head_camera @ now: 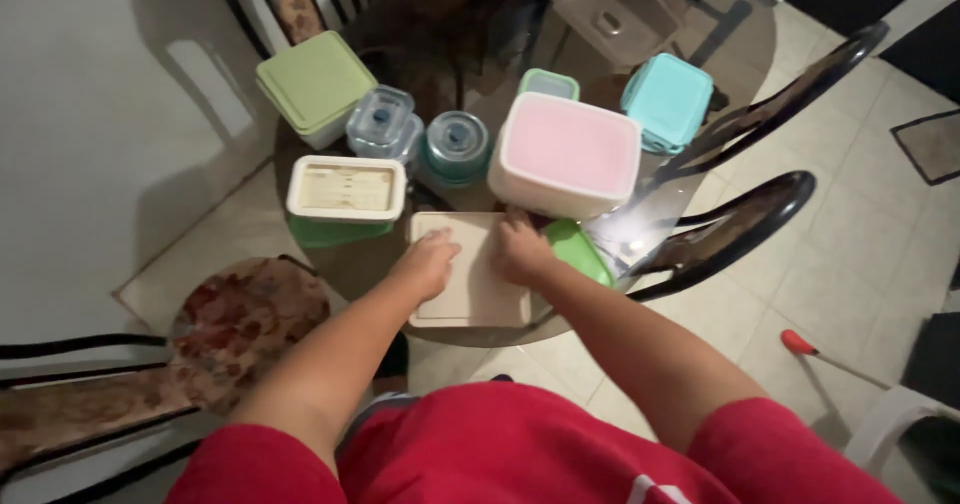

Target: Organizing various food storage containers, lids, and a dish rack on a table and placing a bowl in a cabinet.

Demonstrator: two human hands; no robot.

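Red shirt (520,454) nearest. Left hand (428,262) and right hand (522,248) pressing flat on beige lid (470,274), at six o'clock on desk (700,174). Pink-lidded box (568,154) at twelve o'clock. Step judged: seating lid; next needs even pressure.

My left hand (428,262) and right hand (522,249) hide part of the beige lid (470,289). The pink-lidded container (567,154) covers my right fingertips and most of the green lid (580,251).

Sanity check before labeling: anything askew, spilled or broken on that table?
Nothing spilled or broken. Only oddity: the beige lid under both hands juts past the glass table's near rim. The other containers sit level.
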